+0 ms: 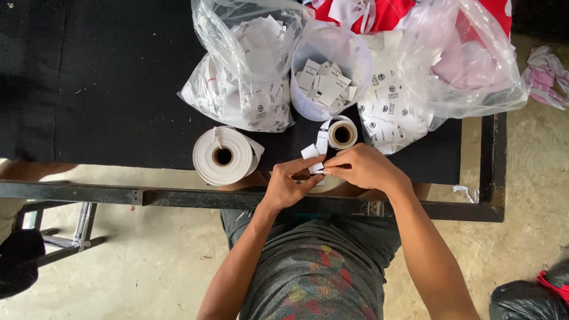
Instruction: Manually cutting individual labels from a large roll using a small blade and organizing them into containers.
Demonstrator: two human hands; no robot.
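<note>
We see both hands meeting at the near edge of the black table (106, 89), just above the metal frame rail (178, 197). Left hand (288, 185) & right hand (363, 168) pinch a small white label strip (312, 155) between them; fingers of both are closed tight on it, tips nearly touching. The strip runs up to a small white roll (342, 134) lying just beyond the right hand, its core facing up. Can't tell whether the strip is folded or cut, too small.

To the left of the hands, close by, lies a bigger white tape roll (223, 156), loose end sticking up, not touched. Behind the rolls, w/ no gap between them: a clear plastic bag (243, 71) full of white printed labels on the left, a white tub (329, 72) w/ cut label pieces in the middle, another clear bag (456, 65) w/ labels on the right. Red cloth (391, 13) shows at the top edge behind the tub.

Below the rail we see a grey patterned shirt (317, 272) & concrete floor (148, 266). A black bag (527, 299) sits bottom right, pink-white cloth (548, 74) on the floor at far right.
</note>
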